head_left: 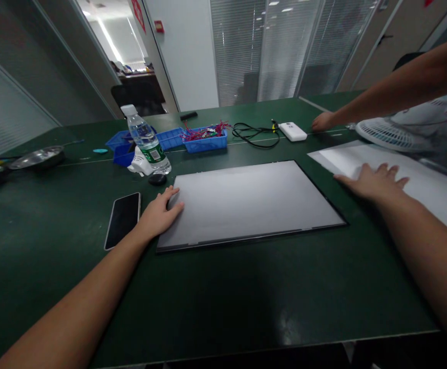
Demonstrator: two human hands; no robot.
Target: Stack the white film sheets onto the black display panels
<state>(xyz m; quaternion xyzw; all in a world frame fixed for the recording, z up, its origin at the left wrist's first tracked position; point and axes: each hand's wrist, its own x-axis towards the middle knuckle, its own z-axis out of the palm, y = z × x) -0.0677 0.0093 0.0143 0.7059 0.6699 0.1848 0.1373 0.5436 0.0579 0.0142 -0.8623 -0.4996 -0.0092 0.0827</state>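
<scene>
In front of me a flat white panel with a thin black frame (pixel 250 202) lies on the green table. My left hand (pixel 164 210) rests on its left edge, the thumb on the white face and the fingers stretched along the side. To the right, white sheets (pixel 434 187) lie flat on the table. My right hand (pixel 379 182) is laid on them with its fingers spread, apart from the panel. A smartphone (pixel 123 220) with a dark screen lies beside my left wrist.
A water bottle (pixel 146 141) stands behind my left hand, near a black mouse (pixel 157 179). Blue bins (pixel 206 145) hold red wires. Behind the panel are a black cable (pixel 257 136) and a white box (pixel 292 131). Another person's hand (pixel 325 122) reaches in near a fan (pixel 384 134).
</scene>
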